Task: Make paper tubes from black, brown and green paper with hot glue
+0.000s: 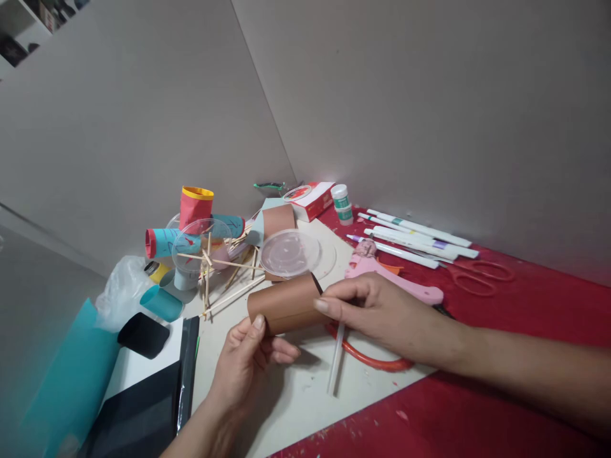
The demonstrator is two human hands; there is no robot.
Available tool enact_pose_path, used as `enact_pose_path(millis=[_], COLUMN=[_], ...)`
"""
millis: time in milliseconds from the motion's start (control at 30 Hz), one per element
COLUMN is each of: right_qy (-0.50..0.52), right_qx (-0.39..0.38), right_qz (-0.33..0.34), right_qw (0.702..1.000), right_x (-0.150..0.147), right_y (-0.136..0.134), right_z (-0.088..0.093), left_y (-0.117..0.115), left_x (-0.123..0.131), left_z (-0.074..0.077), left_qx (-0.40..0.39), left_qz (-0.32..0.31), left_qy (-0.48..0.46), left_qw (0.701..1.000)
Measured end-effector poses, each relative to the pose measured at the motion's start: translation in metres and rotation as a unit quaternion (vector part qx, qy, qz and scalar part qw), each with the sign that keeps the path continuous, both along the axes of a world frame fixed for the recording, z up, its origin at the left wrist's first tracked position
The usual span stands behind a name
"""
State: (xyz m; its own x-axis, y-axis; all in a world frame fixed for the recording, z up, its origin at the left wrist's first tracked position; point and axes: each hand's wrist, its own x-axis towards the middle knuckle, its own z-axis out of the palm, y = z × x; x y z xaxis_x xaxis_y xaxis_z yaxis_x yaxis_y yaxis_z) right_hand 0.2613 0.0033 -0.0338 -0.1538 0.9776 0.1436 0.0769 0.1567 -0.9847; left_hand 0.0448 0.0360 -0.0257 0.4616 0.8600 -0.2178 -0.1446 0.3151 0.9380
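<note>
A brown paper-covered tube [286,306] is held up between both hands, lying nearly level above the white board [305,420]. My left hand [248,353] grips its left end, thumb on the front. At the right end, my right hand [367,308] pinches the rim between thumb and fingers. Below the right hand lie a clear glue stick [336,362] and an orange curved handle [377,362], partly hidden. A pink glue gun [410,287] rests just behind that hand.
White markers [415,238] and red-handled scissors [482,278] lie on the red surface at right. Behind stand small white jars [342,203] and a red-and-white box [312,200]. A stick-and-tube model [195,242], clear lids [290,252], a teal tube [161,303] and black sheets [138,413] sit left.
</note>
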Motion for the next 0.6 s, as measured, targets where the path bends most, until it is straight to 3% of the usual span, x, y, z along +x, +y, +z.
enact_pose_path(millis=[433, 600], right_qy=[-0.016, 0.004], right_qx=[0.012, -0.007], right_qz=[-0.015, -0.005], right_qw=[1.0, 1.0], right_x=[0.0, 0.0], right_y=[0.003, 0.002], right_z=[-0.01, -0.004], left_y=[0.0, 0.0], left_x=[-0.004, -0.003], left_z=[-0.001, 0.005], left_qx=[0.045, 0.09], left_qz=[0.019, 0.075], left_qy=[0.009, 0.025], left_qw=[0.999, 0.993])
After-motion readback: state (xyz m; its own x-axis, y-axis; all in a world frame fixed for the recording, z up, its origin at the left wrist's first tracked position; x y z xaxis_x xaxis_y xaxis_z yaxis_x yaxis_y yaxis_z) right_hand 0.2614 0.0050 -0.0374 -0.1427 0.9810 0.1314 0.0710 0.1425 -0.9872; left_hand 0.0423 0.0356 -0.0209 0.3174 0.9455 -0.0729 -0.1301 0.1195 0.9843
